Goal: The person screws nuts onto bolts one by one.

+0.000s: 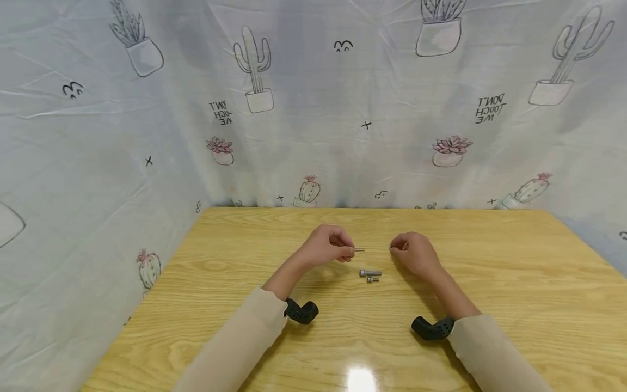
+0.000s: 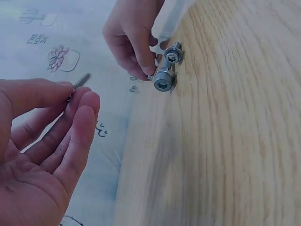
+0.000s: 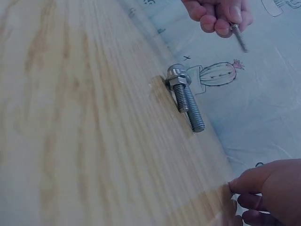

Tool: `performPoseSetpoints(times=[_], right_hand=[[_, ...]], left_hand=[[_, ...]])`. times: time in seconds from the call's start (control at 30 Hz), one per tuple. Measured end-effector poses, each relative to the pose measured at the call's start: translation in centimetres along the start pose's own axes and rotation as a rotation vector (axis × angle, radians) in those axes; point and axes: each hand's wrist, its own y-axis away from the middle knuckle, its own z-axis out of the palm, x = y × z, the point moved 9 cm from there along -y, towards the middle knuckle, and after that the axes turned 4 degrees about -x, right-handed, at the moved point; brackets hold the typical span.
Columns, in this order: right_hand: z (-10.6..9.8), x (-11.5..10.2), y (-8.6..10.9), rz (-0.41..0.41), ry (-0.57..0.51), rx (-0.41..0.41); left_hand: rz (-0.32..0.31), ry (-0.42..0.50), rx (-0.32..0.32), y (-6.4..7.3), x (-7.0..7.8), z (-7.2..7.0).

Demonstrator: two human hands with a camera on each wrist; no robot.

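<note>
Two beige cloth sleeves (image 1: 235, 343) reach in from 7 and 5 o'clock in the head view, each with a curved, perforated black wrist piece (image 1: 433, 329) at its cuff, above a yellow-brown, wood-grained surface (image 1: 499, 250). Near the middle of that surface lie two silvery metal socket-head bolts, heads toward 9 o'clock: a longer, thicker bolt (image 1: 370, 274) and, just beside it at 6 o'clock, a shorter, thinner bolt (image 1: 373, 280); whether they touch is unclear. At 10 o'clock from the pair, the left hand (image 1: 327, 245) grasps a slim grey threaded metal screw (image 2: 82, 81) between its fingers, the bare shank pointing to 3 o'clock and held clear of the surface. At 2 o'clock from the bolts, the right hand (image 1: 416, 254) pinches a tiny silvery metal piece (image 2: 149, 77) in its fingers, mostly hidden, its shape too small to tell. A white cloth printed with potted cacti (image 1: 313, 81) hangs at 12 o'clock.
</note>
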Motion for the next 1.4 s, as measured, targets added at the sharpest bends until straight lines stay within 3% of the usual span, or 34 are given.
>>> performPoseSetpoints(times=[0.2, 0.43, 0.53, 0.67, 0.93, 1.2, 1.4], right_hand=[[-0.3, -0.2, 0.4, 0.007, 0.067, 0.022], [-0.7, -0.5, 1.1, -0.023, 0.03, 0.071], [-0.9, -1.1, 1.5, -0.051, -0.071, 0.098], [-1.0, -2.2, 2.0, -0.077, -0.283, 0.092], [-0.6, -3.5, 3.4, -0.013, -0.602, 0.024], [-0.4, -3.8, 4.2, -0.033, -0.67, 0.042], [-0.5, -4.1, 4.5, -0.051, -0.694, 0.057]], left_hand=[[0.009, 0.036, 0.011, 0.4, 0.1, 0.2], [0.055, 0.013, 0.037, 0.6, 0.4, 0.4], [0.075, -0.003, 0.055, 0.7, 0.7, 0.6], [0.094, -0.012, 0.073, 0.5, 1.2, 1.0], [0.134, -0.011, 0.092, 0.5, 2.1, 1.5], [0.157, 0.046, 0.079, 0.5, 2.3, 2.1], [0.167, 0.037, 0.083, 0.7, 2.4, 2.4]])
